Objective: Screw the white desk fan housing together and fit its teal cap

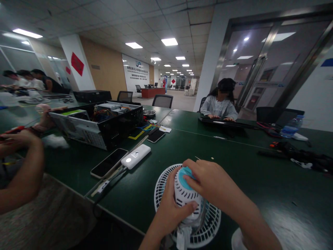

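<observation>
A white electric fan lies with its round grille down on the green table, its slotted motor housing pointing up. My left hand is closed around the side of that housing, thumb across the front. On top sits a light blue cap. The fingers of my right hand are curled over the cap and press against its edge. Whether the cap is loose or attached, I cannot tell. The lower front part of the fan is partly covered by my left hand.
Left of the fan lie a white power bank with a cable, a phone and another phone. An open computer case stands beyond, near a co-worker's arm. Across the table a person sits; a water bottle is at right.
</observation>
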`<act>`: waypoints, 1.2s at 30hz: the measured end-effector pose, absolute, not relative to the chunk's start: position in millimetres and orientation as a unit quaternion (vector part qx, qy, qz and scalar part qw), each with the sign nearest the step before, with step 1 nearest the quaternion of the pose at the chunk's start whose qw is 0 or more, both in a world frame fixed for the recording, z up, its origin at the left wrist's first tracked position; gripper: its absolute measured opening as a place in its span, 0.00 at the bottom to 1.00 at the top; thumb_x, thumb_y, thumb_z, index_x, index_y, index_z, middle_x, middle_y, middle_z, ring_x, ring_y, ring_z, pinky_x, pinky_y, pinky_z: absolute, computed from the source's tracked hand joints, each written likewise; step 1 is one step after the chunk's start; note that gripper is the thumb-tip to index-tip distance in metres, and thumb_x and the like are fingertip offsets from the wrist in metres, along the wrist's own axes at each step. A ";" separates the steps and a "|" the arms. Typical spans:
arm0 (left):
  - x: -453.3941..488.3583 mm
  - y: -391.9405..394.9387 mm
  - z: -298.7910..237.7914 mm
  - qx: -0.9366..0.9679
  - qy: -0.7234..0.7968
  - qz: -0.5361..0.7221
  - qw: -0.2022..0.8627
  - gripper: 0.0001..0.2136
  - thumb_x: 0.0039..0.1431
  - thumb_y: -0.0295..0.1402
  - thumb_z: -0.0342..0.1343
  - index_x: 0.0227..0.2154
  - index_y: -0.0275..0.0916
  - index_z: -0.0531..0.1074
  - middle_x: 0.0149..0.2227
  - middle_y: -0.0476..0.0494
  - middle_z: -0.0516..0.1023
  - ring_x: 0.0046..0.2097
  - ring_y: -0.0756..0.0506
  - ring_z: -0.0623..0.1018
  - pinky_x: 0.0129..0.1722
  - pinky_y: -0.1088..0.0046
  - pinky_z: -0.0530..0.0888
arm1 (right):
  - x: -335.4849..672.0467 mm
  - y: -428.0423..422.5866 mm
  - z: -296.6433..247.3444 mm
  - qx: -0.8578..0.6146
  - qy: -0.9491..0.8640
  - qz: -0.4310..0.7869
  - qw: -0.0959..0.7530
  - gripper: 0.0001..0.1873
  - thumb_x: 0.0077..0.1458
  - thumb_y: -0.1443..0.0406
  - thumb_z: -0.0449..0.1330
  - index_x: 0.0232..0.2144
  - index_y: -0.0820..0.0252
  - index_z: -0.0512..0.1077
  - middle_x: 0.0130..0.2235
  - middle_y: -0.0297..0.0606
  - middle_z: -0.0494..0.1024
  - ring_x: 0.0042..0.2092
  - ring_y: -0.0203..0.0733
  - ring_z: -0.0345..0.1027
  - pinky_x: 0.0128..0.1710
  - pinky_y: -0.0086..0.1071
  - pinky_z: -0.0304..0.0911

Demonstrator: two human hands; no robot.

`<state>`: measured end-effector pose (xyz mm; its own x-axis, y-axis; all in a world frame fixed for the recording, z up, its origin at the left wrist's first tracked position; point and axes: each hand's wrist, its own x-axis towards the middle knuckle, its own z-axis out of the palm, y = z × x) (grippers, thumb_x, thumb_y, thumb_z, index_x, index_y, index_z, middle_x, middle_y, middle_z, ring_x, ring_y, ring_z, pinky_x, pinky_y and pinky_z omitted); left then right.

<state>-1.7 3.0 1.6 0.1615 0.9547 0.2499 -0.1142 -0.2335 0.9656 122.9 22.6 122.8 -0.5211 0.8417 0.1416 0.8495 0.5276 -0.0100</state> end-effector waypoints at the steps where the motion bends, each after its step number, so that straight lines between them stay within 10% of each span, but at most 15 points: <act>1: -1.8 3.2 1.3 0.577 0.367 0.534 0.498 0.38 0.45 0.38 0.62 0.58 0.43 0.50 0.61 0.39 0.56 0.61 0.33 0.58 0.61 0.53 0.52 | 118.2 20.9 121.6 -0.505 -0.860 -0.047 0.052 0.08 0.57 0.67 0.52 0.39 0.60 0.69 0.30 0.39 0.77 0.32 0.44 0.72 0.28 0.31 0.59; 7: -2.8 3.7 1.1 0.593 0.367 0.533 0.480 0.37 0.46 0.38 0.62 0.58 0.42 0.50 0.61 0.39 0.56 0.61 0.34 0.57 0.61 0.53 0.51 | 109.4 19.1 119.3 -0.570 -0.818 -0.070 0.036 0.11 0.61 0.66 0.46 0.41 0.59 0.67 0.26 0.40 0.77 0.28 0.45 0.73 0.23 0.30 0.56; 18: -2.0 3.1 2.1 0.575 0.360 0.538 0.501 0.38 0.46 0.39 0.62 0.58 0.42 0.50 0.61 0.38 0.56 0.61 0.34 0.58 0.61 0.53 0.54 | 146.7 23.7 128.6 -0.344 -0.929 0.049 0.125 0.15 0.53 0.77 0.51 0.38 0.59 0.73 0.45 0.40 0.74 0.47 0.40 0.65 0.46 0.34 0.62; 36: -3.5 3.4 0.9 0.604 0.371 0.522 0.474 0.37 0.47 0.37 0.62 0.58 0.44 0.50 0.61 0.41 0.56 0.62 0.35 0.57 0.61 0.54 0.51 | 108.4 16.4 121.8 -0.563 -0.824 -0.062 0.013 0.11 0.60 0.66 0.48 0.42 0.61 0.68 0.26 0.40 0.77 0.28 0.46 0.73 0.23 0.30 0.57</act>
<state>-3.5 3.4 0.9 0.1790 0.9432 0.2799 -0.0461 -0.2761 0.9600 108.4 16.4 121.8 -0.3664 0.9260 0.0909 0.9292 0.3591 0.0873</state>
